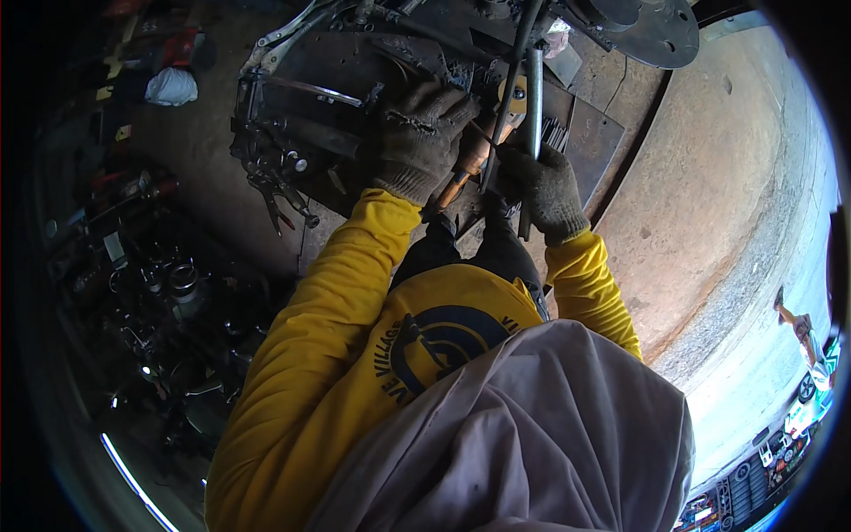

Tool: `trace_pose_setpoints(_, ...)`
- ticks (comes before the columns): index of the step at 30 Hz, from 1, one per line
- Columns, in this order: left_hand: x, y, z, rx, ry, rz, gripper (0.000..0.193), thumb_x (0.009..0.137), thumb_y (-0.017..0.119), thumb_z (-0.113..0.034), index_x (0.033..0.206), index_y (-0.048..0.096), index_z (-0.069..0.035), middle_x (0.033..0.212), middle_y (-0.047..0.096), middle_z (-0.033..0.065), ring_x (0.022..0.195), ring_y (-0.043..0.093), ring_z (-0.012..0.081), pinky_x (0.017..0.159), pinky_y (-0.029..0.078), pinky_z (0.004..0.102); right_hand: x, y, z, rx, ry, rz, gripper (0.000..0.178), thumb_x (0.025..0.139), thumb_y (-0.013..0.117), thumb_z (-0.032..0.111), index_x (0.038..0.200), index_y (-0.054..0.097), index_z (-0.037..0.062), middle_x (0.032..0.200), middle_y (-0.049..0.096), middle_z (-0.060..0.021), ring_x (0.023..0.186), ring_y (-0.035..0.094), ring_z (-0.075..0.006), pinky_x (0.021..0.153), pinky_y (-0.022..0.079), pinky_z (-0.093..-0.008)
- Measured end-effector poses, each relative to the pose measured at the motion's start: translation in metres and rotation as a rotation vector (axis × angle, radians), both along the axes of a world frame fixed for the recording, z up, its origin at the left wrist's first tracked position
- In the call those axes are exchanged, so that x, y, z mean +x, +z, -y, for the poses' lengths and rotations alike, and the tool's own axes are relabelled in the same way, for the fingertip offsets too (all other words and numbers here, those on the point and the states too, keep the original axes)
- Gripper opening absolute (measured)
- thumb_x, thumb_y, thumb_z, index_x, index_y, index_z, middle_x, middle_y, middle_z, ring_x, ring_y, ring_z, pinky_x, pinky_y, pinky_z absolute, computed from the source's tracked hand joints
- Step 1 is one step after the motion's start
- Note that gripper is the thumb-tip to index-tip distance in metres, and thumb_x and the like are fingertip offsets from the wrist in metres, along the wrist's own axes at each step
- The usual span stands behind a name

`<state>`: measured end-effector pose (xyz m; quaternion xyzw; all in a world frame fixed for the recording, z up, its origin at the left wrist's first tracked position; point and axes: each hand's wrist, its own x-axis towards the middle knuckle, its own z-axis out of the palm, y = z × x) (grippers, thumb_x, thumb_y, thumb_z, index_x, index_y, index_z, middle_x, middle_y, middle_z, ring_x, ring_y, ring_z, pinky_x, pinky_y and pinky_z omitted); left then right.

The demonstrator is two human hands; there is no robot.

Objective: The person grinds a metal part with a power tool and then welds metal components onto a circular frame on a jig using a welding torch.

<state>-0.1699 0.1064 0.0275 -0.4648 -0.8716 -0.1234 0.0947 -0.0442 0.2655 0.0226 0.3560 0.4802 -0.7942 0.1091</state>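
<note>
My right hand [551, 191], in a grey knit glove, is wrapped round a grey metal pipe [534, 97] whose darker lower end sticks out below the fist. To its left my left hand [424, 142], gloved as well, rests over the dark metal workbench [306, 133] with its fingers curled. Whatever may lie under those fingers is hidden. Between the hands lies an orange angle grinder [476, 158], its yellowish round head towards the far side. A long dark bar [512, 80] crosses over the grinder. Short metal rods [555, 135] lie in a bunch beside the pipe.
Locking pliers [270, 191] and clamps hang at the bench's left edge. A dark round plate [656, 35] stands at the far right. Dark machine parts [182, 293] crowd the floor on the left, below a white bundle [171, 87]. Vehicles [753, 492] stand outside, lower right.
</note>
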Motion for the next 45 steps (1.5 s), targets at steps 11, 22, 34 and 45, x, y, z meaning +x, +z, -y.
trace_pose_setpoints(11, 0.001, 0.011, -0.006, 0.035, 0.035, 0.042, 0.036, 0.075, 0.068, -0.011, 0.111, 0.069, -0.017, 0.118, 0.062, 0.0009, 0.112, 0.056, 0.0249, 0.1, 0.041, 0.0419, -0.007, -0.004, 0.003, 0.207, 0.048, -0.003, 0.025, 0.088, 0.068, 0.024, 0.096, 0.066, -0.0003, 0.074, 0.064, -0.0053, 0.06, 0.06, -0.0114, 0.054, 0.048, -0.0261)
trace_pose_setpoints(22, -0.002, 0.0, -0.001, 0.065, 0.021, 0.058, 0.027, 0.076, 0.07, -0.009, 0.102, 0.071, -0.015, 0.118, 0.061, 0.0022, 0.113, 0.056, 0.0259, 0.097, 0.048, 0.0396, 0.007, -0.021, 0.006, -0.073, -0.112, -0.013, 0.02, 0.09, 0.065, 0.02, 0.095, 0.065, 0.0, 0.075, 0.063, -0.005, 0.057, 0.056, -0.0111, 0.053, 0.046, -0.0255)
trace_pose_setpoints(34, -0.004, 0.003, -0.004, 0.107, 0.047, 0.076, 0.027, 0.076, 0.069, -0.006, 0.101, 0.071, -0.014, 0.116, 0.061, 0.0024, 0.108, 0.059, 0.0255, 0.096, 0.047, 0.0427, -0.008, -0.014, 0.016, -0.006, -0.097, -0.006, 0.02, 0.09, 0.065, 0.02, 0.094, 0.065, 0.001, 0.069, 0.059, -0.0029, 0.052, 0.054, -0.0112, 0.049, 0.045, -0.026)
trace_pose_setpoints(45, -0.001, 0.01, -0.005, 0.011, 0.049, 0.001, 0.03, 0.077, 0.07, -0.012, 0.106, 0.07, -0.017, 0.116, 0.061, -0.0002, 0.109, 0.058, 0.023, 0.095, 0.046, 0.041, -0.001, -0.007, 0.019, 0.374, -0.069, -0.072, 0.018, 0.09, 0.068, 0.022, 0.095, 0.069, 0.0047, 0.071, 0.063, -0.0025, 0.065, 0.057, -0.0085, 0.061, 0.048, -0.0275)
